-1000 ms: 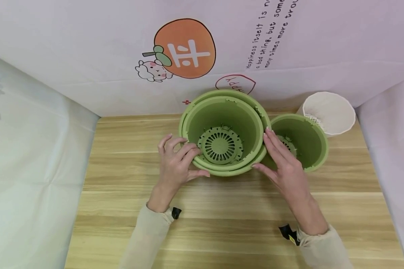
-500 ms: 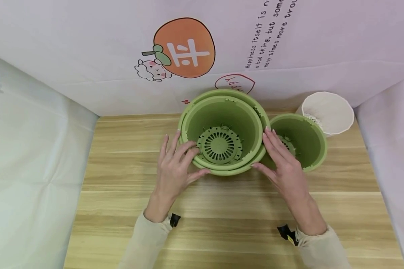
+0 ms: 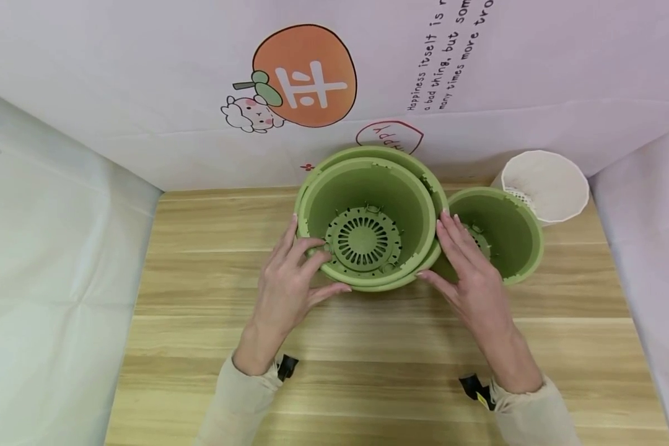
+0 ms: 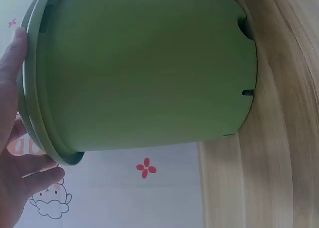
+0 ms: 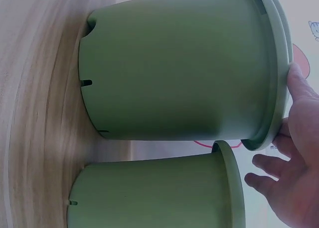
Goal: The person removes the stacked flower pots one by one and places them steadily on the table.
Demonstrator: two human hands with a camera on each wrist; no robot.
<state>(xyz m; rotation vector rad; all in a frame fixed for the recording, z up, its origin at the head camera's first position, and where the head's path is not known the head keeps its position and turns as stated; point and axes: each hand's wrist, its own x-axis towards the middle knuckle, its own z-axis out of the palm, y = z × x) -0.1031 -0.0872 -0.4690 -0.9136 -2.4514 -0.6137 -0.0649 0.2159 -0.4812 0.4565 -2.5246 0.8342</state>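
Note:
In the head view, a green flowerpot with a slotted base sits inside a slightly larger green flowerpot. Their rims lie close at the front, with a wider gap at the back right. My left hand grips the left front of the rims, two bent fingers over the inner rim and the thumb outside. My right hand rests against the outer rim at the right with fairly straight fingers. In the right wrist view its thumb touches the outer flowerpot. The left wrist view shows the outer flowerpot standing upright.
Just right of the nested pots stands another green flowerpot. Behind it, a white perforated container stands by the back wall. All stand on a wood-grain table, enclosed by printed white cloth.
The inner flowerpot has shifted slightly left and forward inside the outer one. My left hand's outer fingers have come down along the outer rim's left side. The right hand has hardly moved.

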